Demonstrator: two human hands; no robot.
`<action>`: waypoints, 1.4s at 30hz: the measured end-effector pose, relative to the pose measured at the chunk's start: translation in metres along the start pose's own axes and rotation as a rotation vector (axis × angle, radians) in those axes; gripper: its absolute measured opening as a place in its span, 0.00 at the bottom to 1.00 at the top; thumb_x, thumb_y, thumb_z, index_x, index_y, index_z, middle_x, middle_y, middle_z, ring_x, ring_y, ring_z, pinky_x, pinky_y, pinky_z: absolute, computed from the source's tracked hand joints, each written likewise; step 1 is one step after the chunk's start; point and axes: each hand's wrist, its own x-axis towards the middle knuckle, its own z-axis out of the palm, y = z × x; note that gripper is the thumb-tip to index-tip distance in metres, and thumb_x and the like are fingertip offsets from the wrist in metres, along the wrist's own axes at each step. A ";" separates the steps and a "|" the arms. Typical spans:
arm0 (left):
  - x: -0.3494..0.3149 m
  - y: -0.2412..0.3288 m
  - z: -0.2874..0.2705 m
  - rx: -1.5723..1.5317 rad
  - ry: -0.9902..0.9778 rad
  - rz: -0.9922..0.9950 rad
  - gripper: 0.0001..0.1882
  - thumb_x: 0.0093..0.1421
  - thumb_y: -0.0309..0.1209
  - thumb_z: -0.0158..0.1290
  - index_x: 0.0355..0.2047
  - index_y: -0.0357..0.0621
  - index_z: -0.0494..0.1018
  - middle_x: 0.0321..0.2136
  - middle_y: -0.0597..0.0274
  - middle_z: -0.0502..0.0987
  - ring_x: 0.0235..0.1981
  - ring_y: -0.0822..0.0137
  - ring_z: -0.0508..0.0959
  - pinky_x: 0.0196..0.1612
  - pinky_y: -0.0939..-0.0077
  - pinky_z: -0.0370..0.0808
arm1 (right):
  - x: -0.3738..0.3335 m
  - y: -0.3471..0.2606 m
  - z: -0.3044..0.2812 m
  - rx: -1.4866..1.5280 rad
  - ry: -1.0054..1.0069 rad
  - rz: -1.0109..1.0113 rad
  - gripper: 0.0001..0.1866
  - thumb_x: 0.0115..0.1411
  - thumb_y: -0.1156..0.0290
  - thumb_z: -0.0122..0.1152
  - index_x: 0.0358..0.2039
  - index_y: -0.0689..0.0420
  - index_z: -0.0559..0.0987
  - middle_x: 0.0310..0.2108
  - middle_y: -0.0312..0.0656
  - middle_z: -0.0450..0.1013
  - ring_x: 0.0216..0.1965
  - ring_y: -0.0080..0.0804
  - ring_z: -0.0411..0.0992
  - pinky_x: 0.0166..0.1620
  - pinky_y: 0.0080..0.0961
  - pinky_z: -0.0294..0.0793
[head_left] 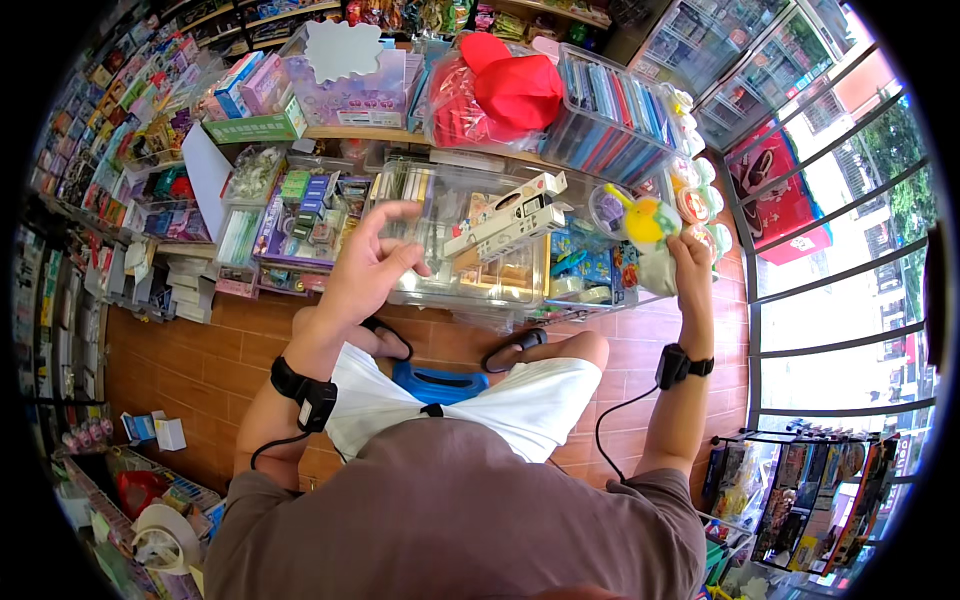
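- Yellow toy, exact kind unclear: off the right edge of the clear bin, with its stalk toward the far left; contact with the tubs beside it impossible to tell.
- Blue stool: on the floor, before the bin's near edge.
- Right hand: pressed together at thumb and forefinger, pinching the toy by its near right rim.
- Left hand: over the bin's left edge, spread at thumb and forefinger, with nothing visible between; other fingers mostly hidden.
- Blue packets: just outside the bin's right edge.
- White cartons: slantwise on the bin, from about its middle to its far right corner.
- Red cap: beyond the bin's far edge, beside a box of sleeves.
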 end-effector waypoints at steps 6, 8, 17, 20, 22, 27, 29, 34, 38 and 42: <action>0.007 0.014 0.040 -0.163 0.035 0.411 0.29 0.64 0.22 0.54 0.65 0.42 0.62 0.52 0.56 0.73 0.52 0.67 0.75 0.53 0.75 0.71 | -0.043 -0.034 0.005 0.418 -0.380 0.062 0.11 0.67 0.70 0.53 0.30 0.62 0.77 0.23 0.26 0.70 0.24 0.11 0.64 0.27 0.15 0.60; 0.006 0.031 0.045 0.001 0.025 0.458 0.28 0.64 0.24 0.55 0.64 0.42 0.64 0.53 0.57 0.72 0.53 0.68 0.74 0.53 0.76 0.70 | -0.051 -0.062 0.020 0.437 -0.462 0.047 0.11 0.67 0.69 0.54 0.31 0.62 0.78 0.24 0.27 0.70 0.25 0.11 0.64 0.27 0.14 0.60; -0.003 0.029 0.073 0.167 -0.220 0.177 0.08 0.65 0.29 0.56 0.38 0.34 0.77 0.25 0.62 0.80 0.26 0.76 0.78 0.33 0.79 0.74 | -0.044 -0.094 0.080 0.214 -0.683 -0.231 0.17 0.70 0.66 0.53 0.26 0.64 0.72 0.22 0.27 0.63 0.27 0.14 0.57 0.30 0.20 0.60; -0.009 0.019 0.073 -0.010 -0.118 0.156 0.08 0.67 0.27 0.53 0.34 0.33 0.75 0.23 0.62 0.80 0.25 0.76 0.78 0.32 0.80 0.75 | -0.044 -0.091 0.099 0.279 -0.579 -0.205 0.17 0.71 0.64 0.53 0.26 0.62 0.73 0.22 0.26 0.63 0.27 0.14 0.57 0.30 0.19 0.59; -0.014 0.016 0.071 -0.064 -0.043 0.121 0.08 0.67 0.27 0.52 0.35 0.33 0.75 0.23 0.62 0.80 0.25 0.76 0.79 0.32 0.80 0.75 | -0.046 -0.094 0.102 0.303 -0.476 -0.154 0.18 0.71 0.61 0.52 0.28 0.60 0.76 0.23 0.27 0.67 0.28 0.14 0.60 0.32 0.18 0.61; -0.015 0.013 0.064 -0.199 0.200 0.214 0.11 0.70 0.30 0.49 0.41 0.33 0.74 0.30 0.56 0.82 0.31 0.72 0.82 0.36 0.80 0.77 | -0.064 -0.087 0.121 0.392 -0.537 -0.061 0.17 0.70 0.61 0.55 0.32 0.63 0.79 0.25 0.30 0.72 0.29 0.15 0.66 0.34 0.17 0.66; -0.012 0.009 0.067 -0.320 0.257 0.229 0.11 0.70 0.31 0.48 0.41 0.33 0.74 0.32 0.54 0.83 0.33 0.70 0.83 0.38 0.79 0.78 | -0.074 -0.089 0.131 0.328 -0.626 -0.099 0.16 0.69 0.61 0.56 0.33 0.62 0.79 0.27 0.30 0.73 0.30 0.16 0.67 0.35 0.18 0.67; -0.002 0.003 0.078 -0.658 0.360 0.298 0.12 0.70 0.31 0.49 0.42 0.33 0.74 0.36 0.50 0.83 0.39 0.64 0.84 0.45 0.75 0.79 | -0.089 -0.086 0.163 0.373 -0.770 -0.089 0.12 0.67 0.65 0.58 0.38 0.63 0.80 0.32 0.33 0.76 0.35 0.18 0.70 0.40 0.18 0.69; -0.002 0.011 0.088 -0.717 0.454 0.322 0.09 0.69 0.28 0.51 0.41 0.33 0.73 0.37 0.49 0.83 0.42 0.61 0.83 0.49 0.73 0.78 | -0.095 -0.099 0.184 0.434 -0.769 -0.140 0.11 0.66 0.67 0.60 0.39 0.64 0.79 0.31 0.35 0.77 0.35 0.18 0.71 0.41 0.20 0.71; -0.002 0.011 0.094 -0.800 0.408 0.320 0.07 0.67 0.27 0.54 0.40 0.34 0.72 0.39 0.50 0.82 0.44 0.65 0.82 0.50 0.74 0.77 | -0.101 -0.109 0.200 0.548 -0.724 -0.102 0.10 0.66 0.69 0.59 0.37 0.65 0.79 0.29 0.35 0.77 0.33 0.18 0.70 0.39 0.20 0.70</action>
